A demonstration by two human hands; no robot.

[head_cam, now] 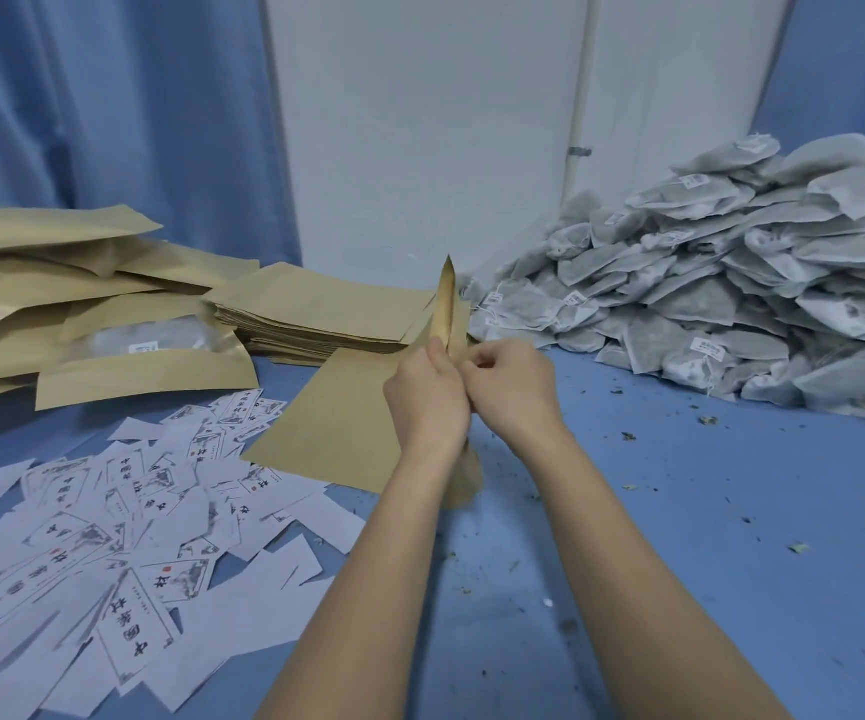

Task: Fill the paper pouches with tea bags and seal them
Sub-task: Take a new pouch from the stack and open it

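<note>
1. The left hand (428, 394) and right hand (511, 387) both hold a tan kraft paper pouch (448, 309) edge-on and upright above the blue table (680, 537), fingers curled and pinching its sides.
2. Flat stack of tan paper pouches (316, 314) sits just behind the hands.
3. Big heap of grey mesh tea bags (731, 283) is at the right.
4. Scattered white printed labels (124, 537) lie at the left; the filled tan pouches (56, 293) are piled behind them.

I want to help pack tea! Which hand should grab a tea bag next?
The right hand, probably. The tea bag pile lies on its side, while the left hand can keep gripping the upright paper pouch, away from the pile.
</note>
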